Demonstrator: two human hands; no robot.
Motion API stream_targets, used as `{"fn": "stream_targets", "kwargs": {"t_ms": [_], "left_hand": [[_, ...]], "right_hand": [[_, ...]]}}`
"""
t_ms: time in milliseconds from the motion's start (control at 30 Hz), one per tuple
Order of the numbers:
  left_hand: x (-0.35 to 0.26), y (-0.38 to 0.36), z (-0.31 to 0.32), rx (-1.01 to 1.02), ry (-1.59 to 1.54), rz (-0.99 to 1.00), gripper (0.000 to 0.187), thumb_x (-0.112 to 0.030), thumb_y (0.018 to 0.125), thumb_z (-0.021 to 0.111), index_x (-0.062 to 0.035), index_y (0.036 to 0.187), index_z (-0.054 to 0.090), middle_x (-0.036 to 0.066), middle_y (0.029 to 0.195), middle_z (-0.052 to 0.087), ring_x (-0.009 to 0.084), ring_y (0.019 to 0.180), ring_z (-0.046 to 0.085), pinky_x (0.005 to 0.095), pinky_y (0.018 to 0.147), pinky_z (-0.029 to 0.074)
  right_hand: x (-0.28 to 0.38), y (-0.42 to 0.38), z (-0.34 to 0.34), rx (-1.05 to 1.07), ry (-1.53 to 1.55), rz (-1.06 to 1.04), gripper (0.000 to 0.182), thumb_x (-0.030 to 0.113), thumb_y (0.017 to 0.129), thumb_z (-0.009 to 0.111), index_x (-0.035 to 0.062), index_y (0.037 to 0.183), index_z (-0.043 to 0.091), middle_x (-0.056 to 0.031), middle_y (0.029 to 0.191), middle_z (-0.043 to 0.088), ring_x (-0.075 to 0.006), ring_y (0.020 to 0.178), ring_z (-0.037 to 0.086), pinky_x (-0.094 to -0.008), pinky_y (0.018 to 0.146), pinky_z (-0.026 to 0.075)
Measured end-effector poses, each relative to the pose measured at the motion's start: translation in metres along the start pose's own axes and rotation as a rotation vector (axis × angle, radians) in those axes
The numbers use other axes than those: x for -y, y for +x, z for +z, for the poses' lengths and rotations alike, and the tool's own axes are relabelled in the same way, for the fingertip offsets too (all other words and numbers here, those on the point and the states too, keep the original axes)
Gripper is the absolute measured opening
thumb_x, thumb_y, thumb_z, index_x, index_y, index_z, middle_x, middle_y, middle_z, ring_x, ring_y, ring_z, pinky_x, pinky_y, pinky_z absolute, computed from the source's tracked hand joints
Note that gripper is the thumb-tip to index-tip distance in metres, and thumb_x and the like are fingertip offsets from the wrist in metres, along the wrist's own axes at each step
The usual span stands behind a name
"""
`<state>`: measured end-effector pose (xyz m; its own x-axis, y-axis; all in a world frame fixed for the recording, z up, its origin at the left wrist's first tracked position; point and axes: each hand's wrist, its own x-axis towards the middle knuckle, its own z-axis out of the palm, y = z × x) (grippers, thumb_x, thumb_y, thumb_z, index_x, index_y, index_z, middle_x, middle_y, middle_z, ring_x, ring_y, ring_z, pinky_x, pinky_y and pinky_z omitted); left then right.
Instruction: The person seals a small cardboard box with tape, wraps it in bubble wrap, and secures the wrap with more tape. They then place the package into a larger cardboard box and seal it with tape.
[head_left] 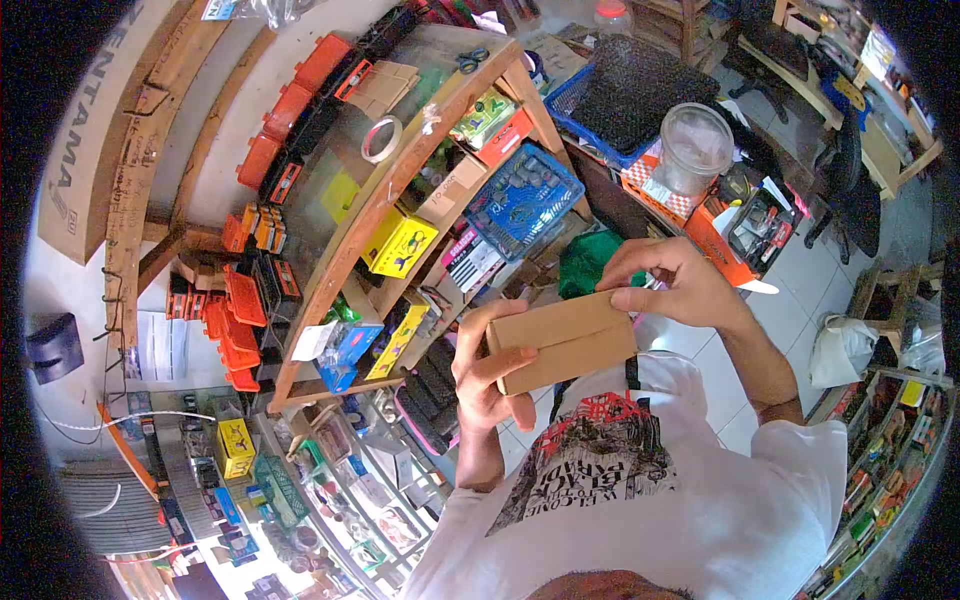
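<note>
A small brown cardboard box [565, 345] is held in front of my chest, tilted, with a seam running along its upper face. My left hand [488, 368] wraps around its left end, thumb lying across the face and fingers behind. At the right end my right hand [672, 280] pinches the box's edge between thumb and fingers. Whatever the box contains is hidden. Just behind it, beyond the right fingers, is a dark green bag [588, 264].
A wood-framed glass counter [400, 165] carries a tape roll [380, 139], scissors [472, 60] and flat cardboard pieces [384, 87]. Its shelves hold a yellow box [398, 243] and a blue basket [525, 203]. A clear plastic tub [696, 150] stands farther right. A white bag [843, 350] sits at far right.
</note>
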<state>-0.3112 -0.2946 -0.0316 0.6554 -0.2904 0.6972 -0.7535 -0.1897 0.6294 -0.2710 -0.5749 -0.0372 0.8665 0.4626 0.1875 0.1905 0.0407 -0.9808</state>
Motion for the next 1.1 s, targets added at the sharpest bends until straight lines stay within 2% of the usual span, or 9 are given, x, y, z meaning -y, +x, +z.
{"fn": "stream_targets", "kwargs": {"t_ms": [200,400,500,600,733,800,900,1100], "left_hand": [[-0.003,-0.005,0.000,0.037,0.118,0.085,0.064,-0.065,0.073,0.074,-0.0127,0.109,0.069,0.027,0.122,0.061,0.0378,0.104,0.063,0.0464,0.081,0.052],[-0.003,-0.011,-0.010,0.041,0.130,0.097,0.069,-0.068,0.068,0.074,-0.0132,0.109,0.070,0.027,0.117,0.062,0.0385,0.097,0.064,0.0466,0.077,0.053],[-0.006,-0.014,-0.010,0.062,0.181,0.119,0.071,-0.069,0.066,0.073,-0.0130,0.109,0.070,0.027,0.117,0.062,0.0391,0.098,0.065,0.0463,0.076,0.053],[-0.008,-0.014,-0.012,0.093,0.194,0.116,0.071,-0.068,0.065,0.073,-0.0122,0.109,0.069,0.025,0.118,0.060,0.0393,0.099,0.065,0.0462,0.076,0.054],[-0.005,-0.018,-0.019,0.121,0.166,0.068,0.073,-0.067,0.063,0.073,-0.0114,0.110,0.069,0.026,0.119,0.060,0.0399,0.100,0.065,0.0481,0.078,0.055],[-0.005,-0.019,-0.022,0.155,0.133,0.059,0.072,-0.064,0.062,0.075,-0.0106,0.110,0.068,0.027,0.122,0.059,0.0411,0.103,0.064,0.0490,0.081,0.055],[-0.006,-0.017,-0.021,0.247,0.102,0.066,0.071,-0.060,0.060,0.077,-0.0089,0.108,0.068,0.029,0.128,0.057,0.0431,0.108,0.063,0.0497,0.085,0.055],[-0.004,-0.025,-0.017,0.240,0.106,0.039,0.068,-0.056,0.055,0.079,-0.0083,0.103,0.070,0.035,0.141,0.049,0.0468,0.114,0.061,0.0500,0.088,0.053]], "right_hand": [[0.009,0.000,0.009,0.052,-0.028,-0.046,0.015,0.007,0.081,0.081,0.0016,0.095,0.077,-0.0100,0.089,0.073,-0.0198,0.089,0.068,-0.0333,0.081,0.052],[0.009,-0.006,0.033,-0.070,-0.144,-0.078,0.007,0.006,0.083,0.078,0.0032,0.089,0.074,-0.0100,0.086,0.072,-0.0240,0.087,0.070,-0.0360,0.087,0.055],[0.003,-0.006,0.043,-0.138,-0.237,-0.129,0.011,0.013,0.084,0.076,0.0039,0.089,0.072,-0.0107,0.085,0.070,-0.0285,0.085,0.067,-0.0390,0.077,0.051],[-0.001,-0.005,0.047,-0.153,-0.365,-0.188,0.011,0.013,0.084,0.075,0.0055,0.089,0.070,-0.0111,0.087,0.068,-0.0314,0.086,0.066,-0.0409,0.078,0.050],[-0.005,0.002,0.042,-0.029,-0.384,-0.162,0.011,0.013,0.083,0.076,0.0068,0.090,0.069,-0.0107,0.088,0.067,-0.0319,0.088,0.066,-0.0412,0.080,0.049],[0.003,0.008,0.042,-0.001,-0.415,-0.201,0.012,0.014,0.083,0.076,0.0074,0.092,0.070,-0.0109,0.088,0.067,-0.0319,0.088,0.066,-0.0412,0.080,0.049],[0.011,0.017,0.060,0.051,-0.231,-0.277,0.014,0.014,0.083,0.077,0.0083,0.094,0.072,-0.0112,0.088,0.066,-0.0317,0.087,0.066,-0.0406,0.080,0.050],[0.007,0.027,0.076,0.059,-0.163,-0.184,0.014,0.011,0.081,0.078,0.0062,0.092,0.072,-0.0108,0.087,0.066,-0.0308,0.086,0.066,-0.0396,0.077,0.051]]}}
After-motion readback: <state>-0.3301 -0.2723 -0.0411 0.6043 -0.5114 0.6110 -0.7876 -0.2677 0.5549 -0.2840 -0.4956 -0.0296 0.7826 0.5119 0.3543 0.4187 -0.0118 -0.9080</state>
